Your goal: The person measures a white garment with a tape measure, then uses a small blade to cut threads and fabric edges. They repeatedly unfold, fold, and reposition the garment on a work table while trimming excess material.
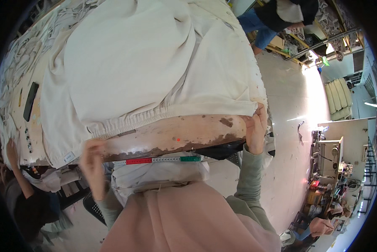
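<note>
A cream garment [129, 63] with a gathered elastic band [142, 119] lies spread over the worn table, its band running near the front edge. At the band's right end, my right hand [255, 128] pinches the corner of the cloth between thumb and fingers. My left hand [93, 161] is at the band's left part, by the table edge; motion smears its fingers, so I cannot tell whether they grip the cloth. A small white label [68, 157] shows at the garment's lower left corner. Between my forearms, a tape measure [167, 159] with red, white and green sections stretches along the table edge.
A dark phone-shaped object [30, 101] lies left of the garment, beside heaped pale cloth [28, 46]. Another person's hand [12, 154] rests at the table's left edge. Someone in jeans [266, 33] stands at the far right near racks. White cloth [159, 176] hangs before me.
</note>
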